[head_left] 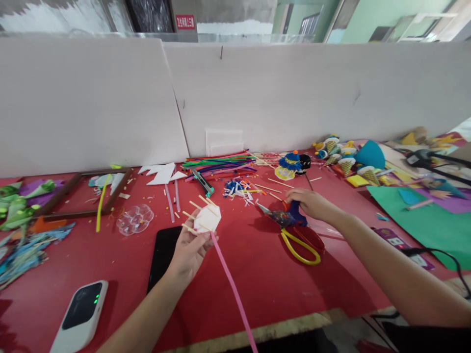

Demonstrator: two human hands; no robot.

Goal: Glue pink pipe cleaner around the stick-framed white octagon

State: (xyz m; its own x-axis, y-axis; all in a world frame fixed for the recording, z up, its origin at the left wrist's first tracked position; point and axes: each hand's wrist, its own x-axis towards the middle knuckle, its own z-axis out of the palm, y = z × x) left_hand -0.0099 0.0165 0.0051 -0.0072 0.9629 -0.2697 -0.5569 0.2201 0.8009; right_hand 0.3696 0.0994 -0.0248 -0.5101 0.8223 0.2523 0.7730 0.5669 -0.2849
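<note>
My left hand (191, 252) pinches a white hexagonal piece (208, 218) with several thin wooden sticks (195, 204) fanning out from its edge. A long pink strip (231, 284) hangs from the piece at my thumb, down past the table's front edge. My right hand (307, 202) is closed around a blue tool (295, 214) that looks like a glue gun, low over the table. Beneath it lie scissors with a yellow and red handle (303, 252); their blades are partly hidden.
Pipe cleaners (221, 164), a box cutter (202, 182) and small clippings (239, 189) lie behind my hands. A black phone (162, 252) and white device (81, 314) are at left. Green paper (423, 225) and small cone crafts (346, 162) lie right. A white partition (275, 93) stands behind.
</note>
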